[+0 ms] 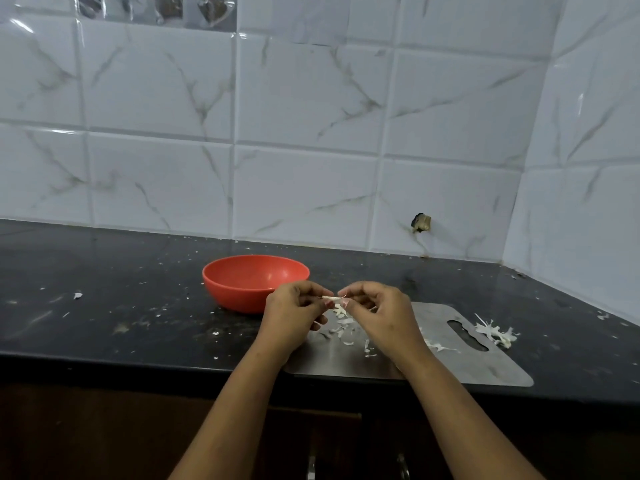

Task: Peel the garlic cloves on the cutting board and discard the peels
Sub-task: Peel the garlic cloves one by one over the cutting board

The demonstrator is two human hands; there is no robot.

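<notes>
My left hand and my right hand meet above the steel cutting board. Between their fingertips they pinch a small pale garlic clove with a strip of peel hanging from it. Loose white peels lie scattered on the board under my hands. More peels are piled by the board's handle slot at the right. How much skin is still on the clove cannot be made out.
An orange bowl stands on the dark counter just left of and behind my hands; its visible inside looks empty. Small flecks of peel dot the counter. Tiled walls close off the back and right side.
</notes>
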